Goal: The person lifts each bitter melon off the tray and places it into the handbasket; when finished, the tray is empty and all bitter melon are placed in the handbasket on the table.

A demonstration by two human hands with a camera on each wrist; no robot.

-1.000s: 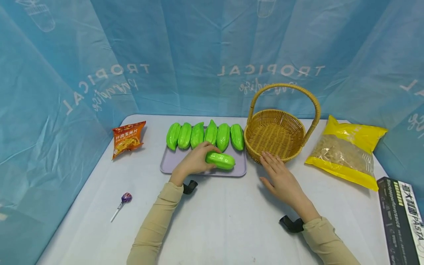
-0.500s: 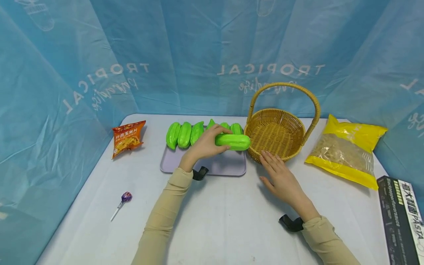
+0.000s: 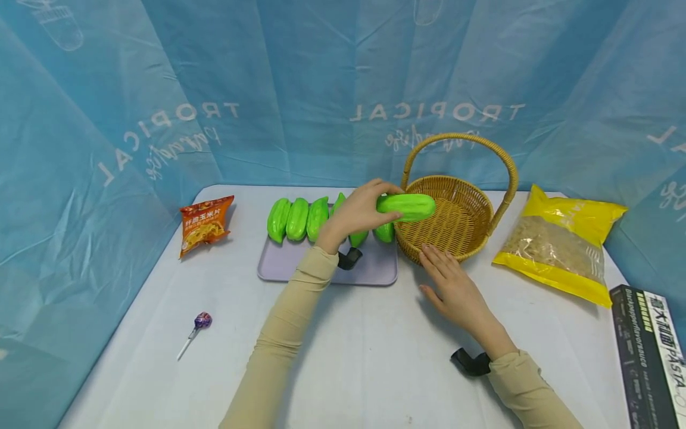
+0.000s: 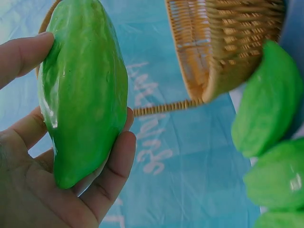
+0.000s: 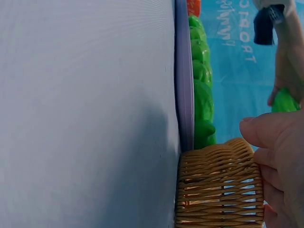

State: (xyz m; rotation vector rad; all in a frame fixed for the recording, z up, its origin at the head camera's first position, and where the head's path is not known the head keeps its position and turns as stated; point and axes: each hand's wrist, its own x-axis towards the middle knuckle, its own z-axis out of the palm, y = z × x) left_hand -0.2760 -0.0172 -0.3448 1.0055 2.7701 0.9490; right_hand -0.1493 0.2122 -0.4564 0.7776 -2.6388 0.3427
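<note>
My left hand (image 3: pixel 358 211) grips a glossy green ridged gourd (image 3: pixel 409 207) in the head view, holding it lengthwise over the left rim of a wicker basket (image 3: pixel 455 229). In the left wrist view, thumb and fingers wrap around the gourd (image 4: pixel 83 90), its tapered end toward the palm. Similar gourds (image 3: pixel 297 219) lie side by side along the back of a lilac tray (image 3: pixel 370 274), some partly hidden by my left hand. My right hand (image 3: pixel 455 292) rests with straight fingers on the basket's front rim; in the right wrist view its thumb lies near the basket wall (image 5: pixel 218 185).
An orange snack bag (image 3: pixel 206 225) stands at the back left, with a lollipop (image 3: pixel 195 333) nearer the front. Right of the basket lie a yellow bag (image 3: pixel 563 244) and a dark pasta box (image 3: pixel 648 357). Blue cloth (image 3: pixel 321 89) walls the table's back and sides.
The left hand has carried the gourd up and rightward from above the tray to the basket's left rim. The right hand has stayed on the front rim.
</note>
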